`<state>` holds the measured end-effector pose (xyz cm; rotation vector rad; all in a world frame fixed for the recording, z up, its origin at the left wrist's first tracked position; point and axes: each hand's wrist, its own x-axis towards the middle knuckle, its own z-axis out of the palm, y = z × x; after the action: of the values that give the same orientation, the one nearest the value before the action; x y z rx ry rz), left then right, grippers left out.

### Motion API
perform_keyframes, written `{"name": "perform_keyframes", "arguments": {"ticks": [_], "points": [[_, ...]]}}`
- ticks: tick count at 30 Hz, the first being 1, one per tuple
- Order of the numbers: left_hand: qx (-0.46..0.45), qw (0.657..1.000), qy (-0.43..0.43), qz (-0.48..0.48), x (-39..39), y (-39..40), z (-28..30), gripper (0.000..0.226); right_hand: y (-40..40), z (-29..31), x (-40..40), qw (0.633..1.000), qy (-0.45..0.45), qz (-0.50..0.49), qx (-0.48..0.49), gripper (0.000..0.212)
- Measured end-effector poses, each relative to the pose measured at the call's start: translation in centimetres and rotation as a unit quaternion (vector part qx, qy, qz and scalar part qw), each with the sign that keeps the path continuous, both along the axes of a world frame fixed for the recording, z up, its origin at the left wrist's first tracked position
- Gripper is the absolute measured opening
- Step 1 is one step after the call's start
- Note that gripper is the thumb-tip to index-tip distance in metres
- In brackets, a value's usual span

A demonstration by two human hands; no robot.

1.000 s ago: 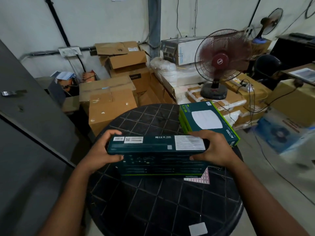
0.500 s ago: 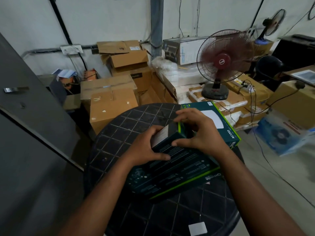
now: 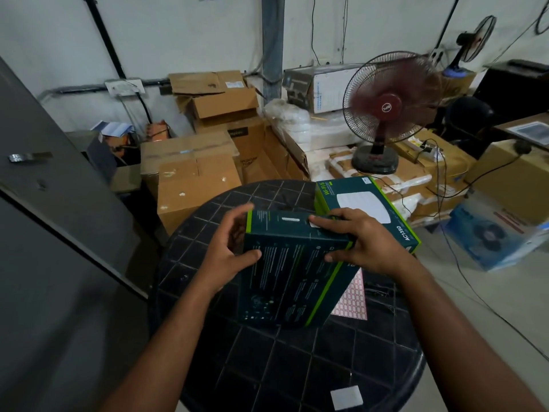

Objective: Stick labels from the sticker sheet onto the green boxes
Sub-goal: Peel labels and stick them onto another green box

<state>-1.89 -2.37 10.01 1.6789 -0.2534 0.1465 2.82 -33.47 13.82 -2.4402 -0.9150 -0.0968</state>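
Note:
Both hands hold a dark green box (image 3: 291,275) tilted over the round black table (image 3: 267,367), its printed back face toward me. My left hand (image 3: 228,251) grips its left side, thumb on the face. My right hand (image 3: 359,242) grips the top right corner, fingers over the top edge. A second green box (image 3: 368,203) lies flat at the table's far right, white picture up. The pink-gridded sticker sheet (image 3: 352,298) lies on the table, partly hidden under the held box.
A small white square label (image 3: 346,397) lies near the table's front edge. Cardboard boxes (image 3: 193,179) crowd behind the table. A red table fan (image 3: 386,111) stands at the back right with cables trailing. A grey panel (image 3: 53,218) rises on the left.
The held box has been turned from lying long-side toward me to standing end-up and tilted. Both hands shifted around it, and the sticker sheet shows again beneath it.

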Motion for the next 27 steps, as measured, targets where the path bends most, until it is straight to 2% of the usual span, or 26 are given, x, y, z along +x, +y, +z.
{"name": "perform_keyframes", "arguments": {"ticks": [3,10,12,14,17,23,27], "points": [[0.017,0.999,0.040,0.014,-0.5,1.0,-1.9,0.058,1.2,-1.9,0.2,0.998,-0.015,-0.002,-0.060,0.081],[-0.012,0.997,0.066,0.034,-1.3,1.4,-3.4,0.055,3.0,-3.5,-0.3,0.981,-0.131,-0.070,-0.123,0.080],[-0.025,0.997,0.072,0.030,-1.4,1.2,-3.3,0.057,4.6,-4.0,-1.3,0.976,-0.174,-0.081,-0.102,0.071],[-0.041,0.996,0.072,0.032,-1.4,1.3,-3.3,0.058,7.1,-4.6,-2.7,0.973,-0.215,-0.069,-0.046,0.051],[-0.046,0.995,0.079,0.027,-1.6,1.6,-3.5,0.061,11.5,-5.3,-4.5,0.969,-0.240,-0.051,0.009,0.033],[0.010,0.997,0.072,0.025,-1.6,1.9,-3.8,0.056,16.0,-6.3,-7.0,0.943,-0.324,-0.072,0.006,0.026],[-0.016,0.997,0.071,0.028,-2.0,1.9,-3.7,0.048,15.9,-6.5,-6.9,0.927,-0.362,-0.096,0.023,0.024]]}}
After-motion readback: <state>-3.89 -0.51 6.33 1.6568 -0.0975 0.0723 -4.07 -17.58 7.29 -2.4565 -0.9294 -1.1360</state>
